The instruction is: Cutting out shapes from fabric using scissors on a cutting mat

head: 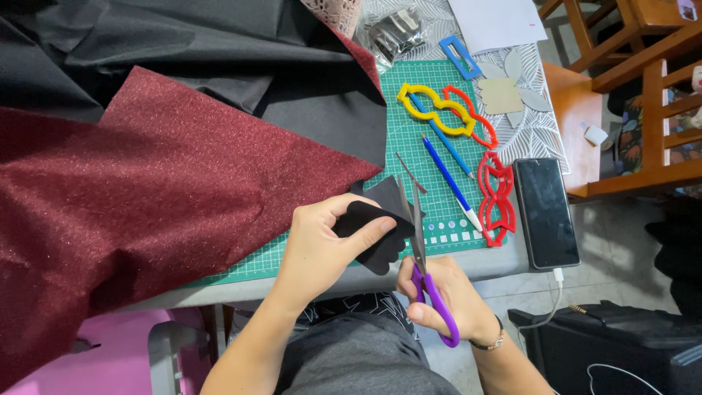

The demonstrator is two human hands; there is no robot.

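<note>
A small piece of black fabric (376,234) is held in the left hand (322,249) just above the near edge of the surface (482,262), pinched between thumb and fingers so that this grip is closed on the fabric. The right hand (446,296) is closed around the purple handles of a pair of scissors (423,267), whose blades are slightly parted and set against the right side of the piece. The outline of the piece appears partly shaped: a curved lower edge and a pointed upper corner are visible, while the portion at the blades is judged not yet cut through. A thin dark offcut (411,172) lies on the green cutting mat (409,117), which suggests that some trimming is done. Yellow template (435,110) and red templates (496,197) lie on the mat beside two blue pens (447,170). A dark phone (545,212) rests at the right edge. Large sheets of maroon glitter fabric (146,205) and black cloth (219,51) are left uncut, as far as can be seen.
</note>
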